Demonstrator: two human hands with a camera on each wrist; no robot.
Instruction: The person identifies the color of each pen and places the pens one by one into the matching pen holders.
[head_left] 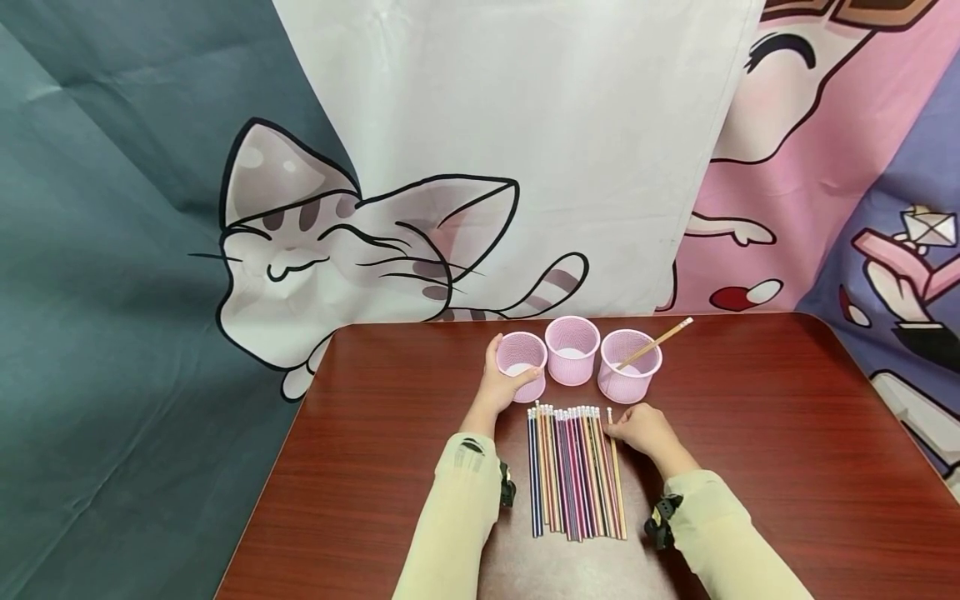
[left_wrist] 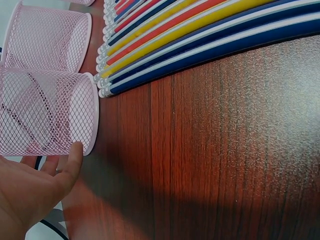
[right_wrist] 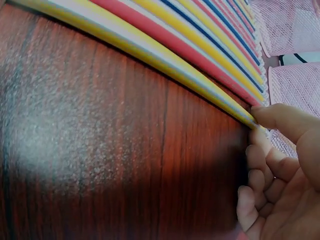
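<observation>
My left hand [head_left: 501, 385] holds the leftmost pink mesh pencil cup [head_left: 522, 350], fingers along its left side and thumb across its front. In the left wrist view, that thumb lies on the mesh wall near one end of the cup [left_wrist: 45, 112]. With thumb and forefinger, my right hand [head_left: 643, 427] pinches a yellow striped pencil [head_left: 617, 479] near its eraser end. This pencil [right_wrist: 200, 85] is the rightmost of a row and angles slightly away at its top. The other striped pencils [head_left: 573, 475] lie side by side, white erasers toward the cups.
Two more pink mesh cups stand beside the held one: a middle cup [head_left: 572, 367] and a right cup [head_left: 626, 387] with one pencil [head_left: 660, 340] leaning in it. Behind the brown table [head_left: 360, 467] hangs a cartoon-printed cloth [head_left: 600, 125].
</observation>
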